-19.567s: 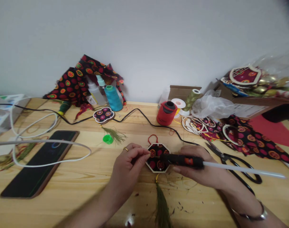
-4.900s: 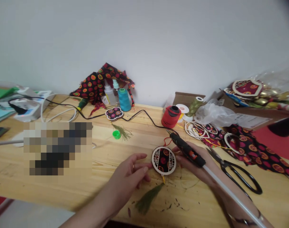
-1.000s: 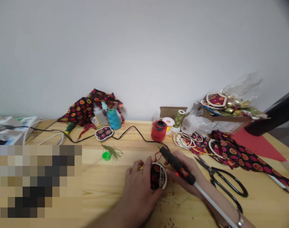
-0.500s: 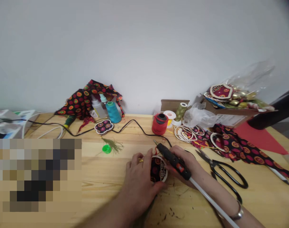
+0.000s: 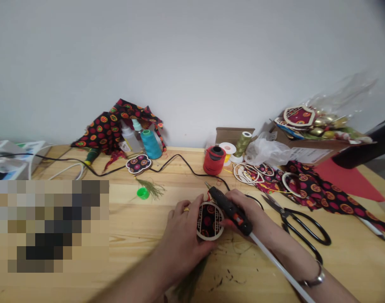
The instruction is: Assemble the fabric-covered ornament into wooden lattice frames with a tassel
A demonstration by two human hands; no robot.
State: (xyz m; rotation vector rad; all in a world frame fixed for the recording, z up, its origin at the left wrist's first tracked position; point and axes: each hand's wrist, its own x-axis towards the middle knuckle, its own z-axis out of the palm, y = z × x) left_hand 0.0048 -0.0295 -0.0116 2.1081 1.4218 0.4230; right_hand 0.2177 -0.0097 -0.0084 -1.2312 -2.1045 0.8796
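A round pendant [image 5: 210,221], with a pale wooden lattice rim over dark patterned fabric, lies on the table in front of me. My left hand [image 5: 186,229] grips its left side, fingers at the top edge and thumb along the bottom. A red cord shows at its top, and an olive tassel [image 5: 192,277] hangs below, partly under my left hand. In my right hand [image 5: 243,212] is a black hot glue pen [image 5: 231,210], its metal tip pointing up and left, a white glue stick running out the back. Fingertips of that hand touch the pendant's right edge.
Black-handled scissors [image 5: 301,229] lie to the right, near patterned fabric [image 5: 331,191] and wooden frames [image 5: 247,173]. Thread spools, including a red one [image 5: 214,160], stand at the back. A flower-shaped pendant [image 5: 138,164] and green cap [image 5: 143,193] are left. A black cable crosses behind.
The round pendant now shows more of its face, with my left fingers further to its left side. The glue pen stays in my right hand, slightly lower. The view has shifted a little.
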